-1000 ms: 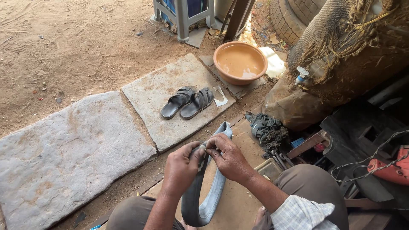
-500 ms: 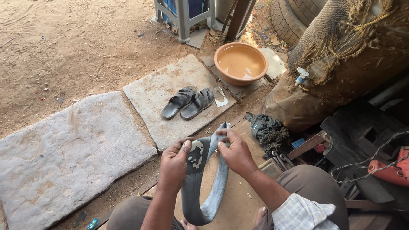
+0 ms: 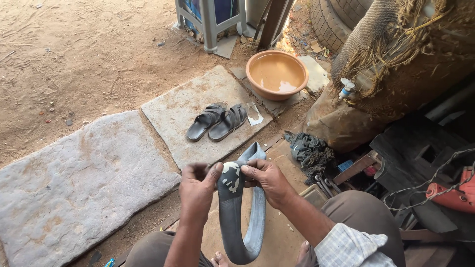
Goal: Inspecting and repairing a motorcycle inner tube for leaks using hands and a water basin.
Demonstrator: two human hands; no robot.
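A dark grey rubber inner tube [image 3: 237, 222] hangs in a loop between my knees, folded over at the top. On the fold is a patch area [image 3: 229, 179] mottled white and grey. My left hand [image 3: 198, 190] grips the tube's left side with the thumb pressed at the edge of the patch. My right hand [image 3: 267, 180] holds the right side, thumb on the patch's other edge. Both hands pinch the fold taut between them.
A pair of black sandals [image 3: 217, 121] lies on a stone slab [image 3: 188, 106]; a larger slab [image 3: 74, 183] is to the left. An orange basin of water [image 3: 277, 74] stands behind. A dark rag [image 3: 309, 151], tools [image 3: 324, 185], a tyre [image 3: 331, 20] and clutter sit at the right.
My hands have spread apart on the tube and turned the fold upward, so the white-mottled patch now faces me between my thumbs.
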